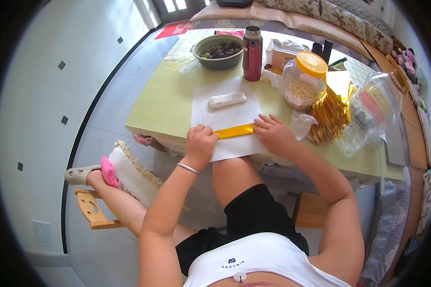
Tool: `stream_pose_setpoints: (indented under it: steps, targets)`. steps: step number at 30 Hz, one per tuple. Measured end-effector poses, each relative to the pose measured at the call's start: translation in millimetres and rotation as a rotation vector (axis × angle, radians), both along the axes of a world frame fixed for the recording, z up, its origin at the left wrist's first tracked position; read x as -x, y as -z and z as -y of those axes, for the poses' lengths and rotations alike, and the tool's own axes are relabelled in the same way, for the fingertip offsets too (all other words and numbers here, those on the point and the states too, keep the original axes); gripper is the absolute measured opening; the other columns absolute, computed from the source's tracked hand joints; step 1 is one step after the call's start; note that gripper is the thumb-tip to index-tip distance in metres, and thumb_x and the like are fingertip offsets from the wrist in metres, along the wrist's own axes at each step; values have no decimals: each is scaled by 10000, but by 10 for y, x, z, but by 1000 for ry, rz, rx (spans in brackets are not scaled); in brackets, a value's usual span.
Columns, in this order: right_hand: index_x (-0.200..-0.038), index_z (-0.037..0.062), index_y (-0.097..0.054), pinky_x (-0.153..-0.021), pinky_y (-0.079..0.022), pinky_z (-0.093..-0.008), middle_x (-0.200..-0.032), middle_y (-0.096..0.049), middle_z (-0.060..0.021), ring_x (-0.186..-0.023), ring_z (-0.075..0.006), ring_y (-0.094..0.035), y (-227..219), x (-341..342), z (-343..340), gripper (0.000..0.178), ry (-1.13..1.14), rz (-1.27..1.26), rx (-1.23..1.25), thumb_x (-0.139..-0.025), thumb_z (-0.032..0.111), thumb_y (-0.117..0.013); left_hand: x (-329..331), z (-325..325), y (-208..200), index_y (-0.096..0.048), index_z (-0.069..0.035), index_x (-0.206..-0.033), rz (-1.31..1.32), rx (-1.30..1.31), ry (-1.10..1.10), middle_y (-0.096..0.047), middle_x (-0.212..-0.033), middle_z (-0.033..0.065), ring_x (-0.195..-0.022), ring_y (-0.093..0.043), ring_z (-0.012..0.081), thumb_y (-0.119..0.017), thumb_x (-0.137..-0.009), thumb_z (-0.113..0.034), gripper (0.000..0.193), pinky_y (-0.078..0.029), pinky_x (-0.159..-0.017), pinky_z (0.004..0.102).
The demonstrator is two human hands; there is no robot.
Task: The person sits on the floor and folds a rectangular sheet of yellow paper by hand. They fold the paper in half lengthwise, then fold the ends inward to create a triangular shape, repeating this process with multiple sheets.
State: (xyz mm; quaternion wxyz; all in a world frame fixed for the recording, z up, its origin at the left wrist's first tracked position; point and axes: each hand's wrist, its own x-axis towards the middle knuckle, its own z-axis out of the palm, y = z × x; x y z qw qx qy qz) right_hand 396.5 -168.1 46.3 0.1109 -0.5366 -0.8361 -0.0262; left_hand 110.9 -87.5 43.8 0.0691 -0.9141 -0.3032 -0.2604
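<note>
The strip (235, 131) looks like glossy gold foil, lying on a sheet (227, 119) of matt white paper. The flask (252, 53) – shiny red metal. The jar (303, 82) – clear plastic, smooth orange lid.

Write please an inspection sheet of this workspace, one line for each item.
Surface: pale green table, white paper sheet near its front edge.
Job's things: gold paper strip flat on the sheet; white oblong object behind it.
Clutter: basket of dark fruit, red flask, orange-lidded jar, gold strip bundle, clear plastic container.
Hands: left hand pinches the strip's left end; right hand presses its right end.
Cables: nothing seen.
Surroundings: tiled floor, sofa, cushion.
</note>
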Motion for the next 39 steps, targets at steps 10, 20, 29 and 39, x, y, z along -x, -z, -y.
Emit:
stream_pose_setpoints:
  steps: [10, 20, 29, 39]
  targets:
    - [-996, 56, -717, -995, -460, -410, -1127, -694, -64, -1117, -276, -619, -102, 388, 199, 175, -7, -332, 46, -856, 138, -649, -358, 202, 40, -690, -68, -838, -101, 44, -97, -626, -817, 111, -809, -625, 308, -624, -781, -117, 100, -509, -706, 424]
    - [-1258, 224, -682, -1204, -231, -521, -1575, -383, -121, -1462, -347, -329, 87, 223, -976, 344, 31, -83, -6, -924, 284, -632, -354, 245, 30, -731, -72, -1036, -151, 35, -126, -631, -875, 125, -846, -621, 314, -605, -848, -111, 230, -521, -721, 421]
    - [-1310, 203, -646, -1225, -145, -535, -1593, -348, -130, -1503, -360, -234, 71, 94, -1340, 389, 214, -101, 24, -967, 374, -579, -128, 139, -88, -742, -73, -982, -36, 173, -23, -689, -938, 103, -876, -651, 308, -631, -852, -142, 184, -530, -781, 431]
    - [-1206, 61, -668, -1223, -175, -538, -1562, -392, -145, -1494, -357, -257, -250, 224, -111, 424, -162, -87, 245, -863, 308, -704, 167, -362, -129, -687, -111, -961, -82, 381, -7, -693, -1231, 64, -1311, -520, 317, -681, -879, -251, 162, -340, -1086, 532]
